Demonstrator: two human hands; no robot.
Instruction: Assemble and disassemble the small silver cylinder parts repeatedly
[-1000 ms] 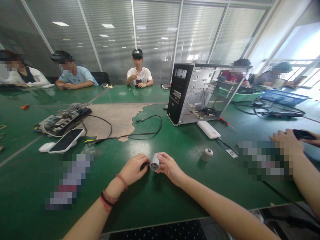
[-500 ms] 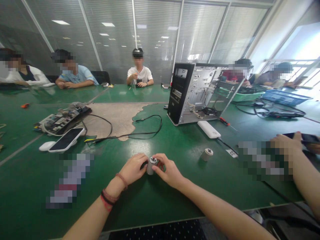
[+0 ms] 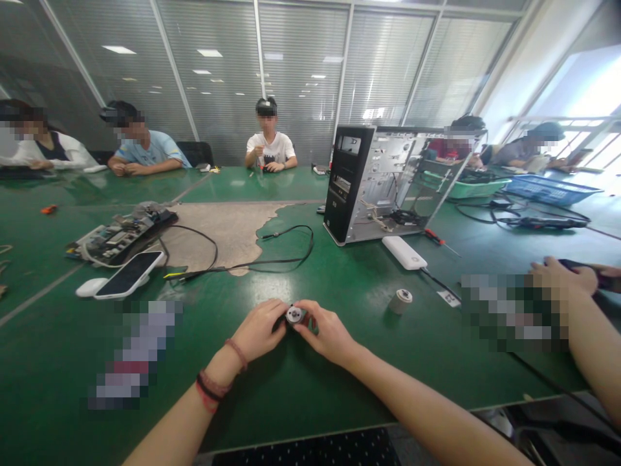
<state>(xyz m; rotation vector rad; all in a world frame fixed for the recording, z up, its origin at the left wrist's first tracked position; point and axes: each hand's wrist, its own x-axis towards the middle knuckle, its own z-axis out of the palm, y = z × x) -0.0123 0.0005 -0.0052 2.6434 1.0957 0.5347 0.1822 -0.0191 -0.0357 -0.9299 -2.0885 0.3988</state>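
A small grey metal cylinder [image 3: 294,315] is tipped so that its round end, with dark holes in it, faces me. My left hand [image 3: 262,327] grips it from the left, thumb and fingers closed on its side. From the right, my right hand [image 3: 327,331] has thumb and fingertips on the same cylinder. Another such cylinder [image 3: 400,301] stands upright on the green table [image 3: 291,401], to the right of my hands.
An open computer case [image 3: 349,188] stands beyond, with a white power bank [image 3: 405,252] and red screwdriver [image 3: 435,237] near it. A phone [image 3: 130,275] and circuit board [image 3: 119,239] lie left. Another person's hand [image 3: 563,278] is at right.
The cylinder between my hands has tipped from nearly upright, so its end now faces me. Both my hands keep their hold and have barely moved.
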